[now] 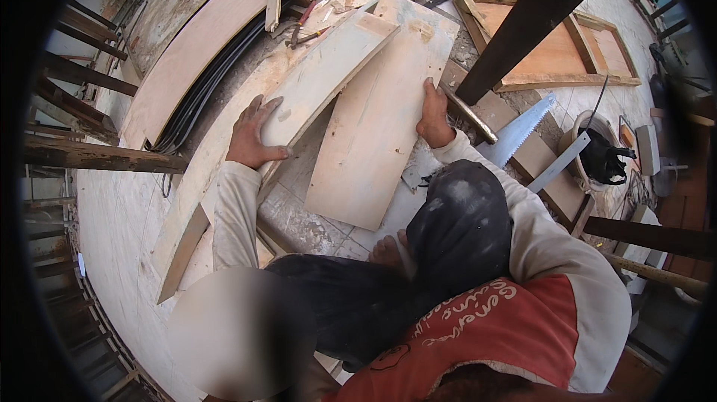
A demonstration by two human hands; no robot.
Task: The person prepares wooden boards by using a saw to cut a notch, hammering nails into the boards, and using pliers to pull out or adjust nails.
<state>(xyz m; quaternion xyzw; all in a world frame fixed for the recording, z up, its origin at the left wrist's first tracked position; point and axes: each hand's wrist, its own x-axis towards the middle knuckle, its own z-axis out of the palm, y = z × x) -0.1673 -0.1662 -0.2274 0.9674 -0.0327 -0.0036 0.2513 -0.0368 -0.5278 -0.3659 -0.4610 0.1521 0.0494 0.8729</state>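
Note:
A long, narrow pale wooden board (328, 77) slants up and away, its near end under my left hand (254, 133). The left fingers spread over its edge and the thumb reaches across the end, gripping it. To the right lies a wider pale board (373, 126), tilted, its far part overlapping the narrow board's far end. My right hand (435, 114) grips the wide board's right edge, thumb on the face; the other fingers are mostly hidden. Both boards are above the tiled floor (299, 219), in front of my bent knees.
Pliers (302, 21) with red handles lie beyond the boards. A handsaw (523, 129), a metal pipe (469, 112) and a bucket (597, 167) holding a black bag are at the right. A dark post (534, 29) rises beside a framed plywood panel (545, 44). Curved timber (179, 230) runs along the left.

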